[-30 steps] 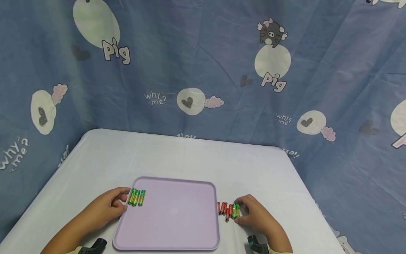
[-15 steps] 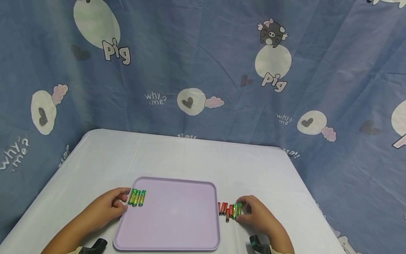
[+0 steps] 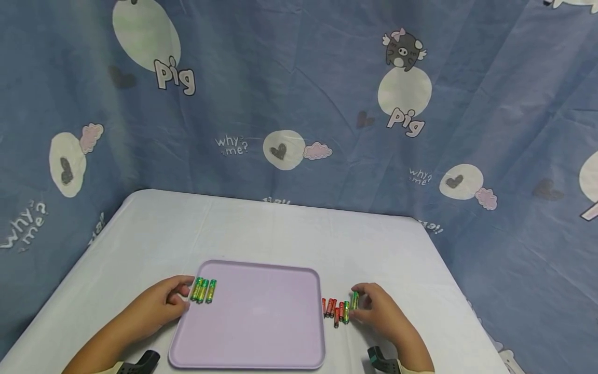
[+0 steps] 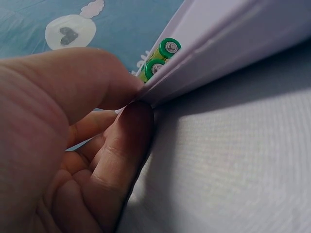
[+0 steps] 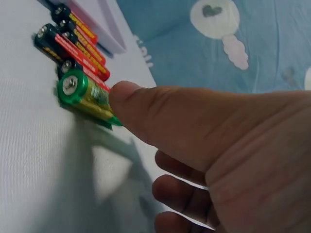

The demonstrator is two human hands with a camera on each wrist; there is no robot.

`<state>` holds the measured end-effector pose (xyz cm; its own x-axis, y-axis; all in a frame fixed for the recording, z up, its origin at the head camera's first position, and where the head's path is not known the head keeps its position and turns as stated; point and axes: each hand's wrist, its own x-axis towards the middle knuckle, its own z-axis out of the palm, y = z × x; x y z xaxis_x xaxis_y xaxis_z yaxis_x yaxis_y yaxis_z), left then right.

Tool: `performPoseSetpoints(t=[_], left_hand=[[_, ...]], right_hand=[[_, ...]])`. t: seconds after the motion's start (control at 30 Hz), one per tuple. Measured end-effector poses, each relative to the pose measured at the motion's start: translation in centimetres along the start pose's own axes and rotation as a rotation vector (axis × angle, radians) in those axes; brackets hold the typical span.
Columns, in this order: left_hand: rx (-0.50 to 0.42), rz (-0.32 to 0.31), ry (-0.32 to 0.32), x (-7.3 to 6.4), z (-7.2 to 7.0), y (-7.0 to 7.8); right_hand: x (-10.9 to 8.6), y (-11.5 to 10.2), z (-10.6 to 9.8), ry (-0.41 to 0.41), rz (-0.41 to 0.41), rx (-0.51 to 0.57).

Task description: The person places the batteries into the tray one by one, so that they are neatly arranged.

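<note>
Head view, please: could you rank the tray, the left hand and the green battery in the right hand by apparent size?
1. Tray, clearly largest.
2. Left hand.
3. Green battery, smallest, pinched by the right hand.

The green battery is half hidden behind the right hand's thumb (label unreadable), its far end unseen.

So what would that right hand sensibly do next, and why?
Probably carry the green battery it pinches across to the lilac tray: three green batteries already lie there, and the right hand has it raised above the red ones.
</note>
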<state>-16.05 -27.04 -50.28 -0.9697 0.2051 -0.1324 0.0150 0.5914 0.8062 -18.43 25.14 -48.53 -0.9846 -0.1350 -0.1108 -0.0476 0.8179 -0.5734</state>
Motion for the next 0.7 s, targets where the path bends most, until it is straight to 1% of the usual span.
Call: performPoseSetpoints(t=[0.3,0.4,0.57,0.7], left_hand=[[-0.002,-0.008,-0.009,0.0,0.0,0.0],[-0.016,-0.01,-0.009,0.0,0.0,-0.1],[-0.01,-0.024,-0.009,-0.1,0.0,0.1],[-0.012,-0.012,-0.007,-0.1,0.0,0.2]], right_hand=[[1.2,-1.7,-0.1,-0.017,-0.084,-0.002],[1.7,-2.6,0.0,-0.035,-0.114,0.0],[2.4,-4.2,0.5,-0.073,-0.168,0.01],[2.9,-5.2,0.9,-0.093,-0.222,0.004]])
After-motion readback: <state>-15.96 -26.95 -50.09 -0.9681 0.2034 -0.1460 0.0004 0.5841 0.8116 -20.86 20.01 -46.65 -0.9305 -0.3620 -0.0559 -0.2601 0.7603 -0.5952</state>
